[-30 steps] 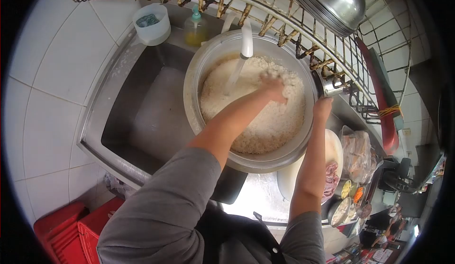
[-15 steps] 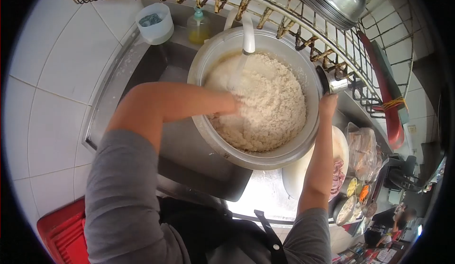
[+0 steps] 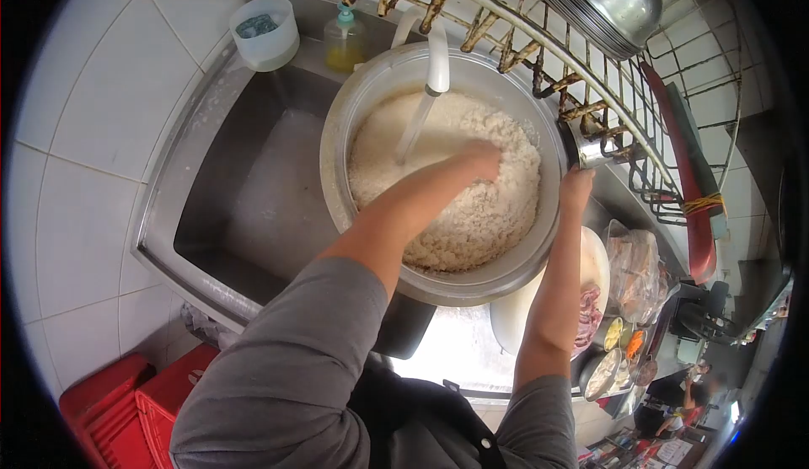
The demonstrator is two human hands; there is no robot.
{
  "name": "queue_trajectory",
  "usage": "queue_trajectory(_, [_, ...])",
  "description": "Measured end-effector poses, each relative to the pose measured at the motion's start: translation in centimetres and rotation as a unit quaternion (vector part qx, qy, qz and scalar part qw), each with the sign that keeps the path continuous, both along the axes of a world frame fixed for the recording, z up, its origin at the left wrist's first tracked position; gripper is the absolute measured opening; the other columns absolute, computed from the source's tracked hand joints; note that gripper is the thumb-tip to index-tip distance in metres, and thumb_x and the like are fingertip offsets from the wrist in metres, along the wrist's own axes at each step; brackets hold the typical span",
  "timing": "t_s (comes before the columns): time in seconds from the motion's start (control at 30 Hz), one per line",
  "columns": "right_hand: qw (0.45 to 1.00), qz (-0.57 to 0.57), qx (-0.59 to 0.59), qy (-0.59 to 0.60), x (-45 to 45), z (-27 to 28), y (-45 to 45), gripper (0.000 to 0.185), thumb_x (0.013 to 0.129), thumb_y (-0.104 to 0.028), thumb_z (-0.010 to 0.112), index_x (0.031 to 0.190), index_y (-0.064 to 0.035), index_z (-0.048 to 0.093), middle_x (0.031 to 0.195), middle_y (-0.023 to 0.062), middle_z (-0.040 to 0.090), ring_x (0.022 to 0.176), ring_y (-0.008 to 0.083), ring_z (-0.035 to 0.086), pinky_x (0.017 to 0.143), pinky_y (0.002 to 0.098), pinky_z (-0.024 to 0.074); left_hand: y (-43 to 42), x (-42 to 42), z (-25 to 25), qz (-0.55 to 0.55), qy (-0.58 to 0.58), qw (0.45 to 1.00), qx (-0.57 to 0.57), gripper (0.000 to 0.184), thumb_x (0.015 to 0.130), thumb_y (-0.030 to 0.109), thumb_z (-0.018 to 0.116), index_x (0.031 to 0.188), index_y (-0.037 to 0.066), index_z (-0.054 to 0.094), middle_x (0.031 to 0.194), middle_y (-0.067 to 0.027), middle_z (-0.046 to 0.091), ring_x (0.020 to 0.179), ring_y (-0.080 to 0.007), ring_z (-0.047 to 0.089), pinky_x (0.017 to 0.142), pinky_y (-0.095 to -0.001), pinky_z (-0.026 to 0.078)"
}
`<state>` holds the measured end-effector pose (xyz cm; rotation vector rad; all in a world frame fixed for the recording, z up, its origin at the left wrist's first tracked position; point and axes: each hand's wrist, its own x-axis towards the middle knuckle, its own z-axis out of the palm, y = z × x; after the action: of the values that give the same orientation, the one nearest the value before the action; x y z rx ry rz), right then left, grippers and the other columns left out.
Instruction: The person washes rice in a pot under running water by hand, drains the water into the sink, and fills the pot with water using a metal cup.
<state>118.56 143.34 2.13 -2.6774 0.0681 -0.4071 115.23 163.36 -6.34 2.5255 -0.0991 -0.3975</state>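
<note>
A large round metal pot (image 3: 330, 144) stands over the sink, holding a mass of wet white rice (image 3: 493, 216) and cloudy water. My left hand (image 3: 482, 161) is sunk in the rice right of the middle; its fingers are hidden. Water runs from a white tap (image 3: 438, 64) into the pot's left part. My right hand (image 3: 577, 184) is at the pot's right rim, closed on a shiny metal, cup-like thing (image 3: 595, 150) with a dark end. Its exact kind is unclear.
A rusty wire rack (image 3: 556, 39) with metal bowls (image 3: 619, 1) overhangs the pot. A soap bottle (image 3: 344, 43) and white tub (image 3: 268, 37) stand behind the sink (image 3: 278, 182). Right are raw meat (image 3: 587, 317) on a white board and a plastic bag (image 3: 636, 271). Red crates (image 3: 160, 402) sit lower left.
My left hand has moved rightward through the rice, away from the water stream, and the left forearm has swung over the pot's front rim. My right hand stays at the right rim.
</note>
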Motion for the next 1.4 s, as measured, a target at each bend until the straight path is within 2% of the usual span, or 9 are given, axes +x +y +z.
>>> queue_trajectory(0.2, [1.0,-0.011,-0.001,0.008,0.5,0.2,0.0,0.035,0.09,-0.021,0.048,0.107,0.0093,0.04,0.098,0.0368,0.058,0.097,0.0505,0.055,0.083,0.053,0.044,-4.9,-7.3,0.6,-0.329,-0.012,0.92,0.214,0.051,0.068,0.029,0.07,0.114,0.007,0.065,0.145,-0.0188,0.034,0.14,-0.0422,0.007,0.107,-0.0685,0.005])
queue_trajectory(0.33, [0.999,0.029,-0.001,-0.033,1.1,-1.1,-1.0,0.036,0.091,-0.021,0.048,0.106,0.0107,0.041,0.097,0.037,0.058,0.096,0.0512,0.055,0.082,0.0536,0.0441,0.5,-15.2,2.4,-0.585,-0.065,0.744,0.316,0.054,0.077,0.027,0.062,0.128,0.011,0.055,0.15,-0.009,0.029,0.142,-0.0357,0.001,0.108,-0.067,0.004])
queue_trajectory(0.57, [0.999,0.02,0.007,-0.029,0.5,-0.6,-0.5,0.036,0.09,-0.021,0.047,0.104,0.0123,0.042,0.096,0.0377,0.058,0.096,0.0518,0.055,0.082,0.0539,0.0439,12.1,-13.1,-0.4,-0.486,-0.094,0.819,0.29,0.099,0.074,0.02,0.073,0.149,0.023,0.008,0.154,-0.0019,0.018,0.142,-0.0311,0.008,0.109,-0.0639,0.016])
queue_trajectory(0.67, [0.999,0.024,-0.001,-0.025,0.6,-0.7,-0.7,0.036,0.09,-0.021,0.047,0.103,0.0122,0.043,0.096,0.0375,0.058,0.096,0.0517,0.055,0.082,0.0536,0.0438,11.5,-8.9,1.4,-0.322,0.173,0.896,0.252,0.094,0.069,0.008,0.075,0.147,0.011,0.023,0.152,-0.0114,0.022,0.139,-0.0308,0.02,0.112,-0.0431,0.024])
queue_trajectory(0.87, [0.999,0.035,0.02,-0.035,0.2,-0.7,-0.5,0.035,0.091,-0.022,0.046,0.099,0.0128,0.047,0.096,0.0372,0.057,0.096,0.0515,0.053,0.082,0.0525,0.0417,8.2,2.7,-6.0,0.016,-0.106,0.978,-0.181,0.096,0.065,0.03,0.081,0.142,0.008,0.028,0.131,-0.0222,0.049,0.123,-0.0326,0.047,0.103,-0.0461,0.036])
queue_trajectory(1.0, [1.0,0.013,0.0,-0.025,0.5,-0.2,-0.3,0.035,0.091,-0.022,0.046,0.1,0.0115,0.045,0.094,0.037,0.057,0.094,0.0517,0.054,0.081,0.0537,0.0425,-0.4,2.1,-0.7,-0.036,-0.132,0.985,-0.109,0.096,0.064,0.041,0.078,0.141,0.007,0.032,0.13,-0.0209,0.05,0.119,-0.0332,0.05,0.103,-0.0439,0.037])
queue_trajectory(1.07, [1.0,0.004,0.002,-0.009,-0.3,0.3,0.3,0.035,0.091,-0.021,0.046,0.099,0.0123,0.047,0.096,0.0365,0.057,0.095,0.0513,0.054,0.081,0.0532,0.042,-3.5,1.9,0.9,-0.18,0.064,0.982,-0.008,0.092,0.066,0.047,0.075,0.14,0.008,0.037,0.141,-0.0203,0.039,0.131,-0.0359,0.036,0.107,-0.052,0.028])
queue_trajectory(1.2, [1.0,0.006,0.004,-0.021,0.5,-0.3,-0.3,0.036,0.091,-0.022,0.046,0.099,0.0125,0.047,0.094,0.0368,0.057,0.094,0.0513,0.054,0.08,0.0532,0.0421,-4.4,-8.4,3.7,-0.379,-0.053,0.919,0.097,0.069,0.064,0.031,0.072,0.126,0.005,0.056,0.152,-0.0139,0.02,0.142,-0.0347,-0.003,0.11,-0.0639,-0.001])
queue_trajectory(1.4, [0.998,0.054,0.013,-0.036,1.4,-1.5,-1.7,0.032,0.089,-0.019,0.046,0.097,0.0124,0.046,0.094,0.0369,0.057,0.094,0.0517,0.054,0.081,0.0533,0.0429,6.4,-16.6,6.4,-0.603,-0.037,0.755,0.255,0.033,0.076,0.007,0.059,0.108,0.01,0.067,0.156,-0.0055,0.006,0.143,-0.0286,-0.008,0.11,-0.0643,0.001])
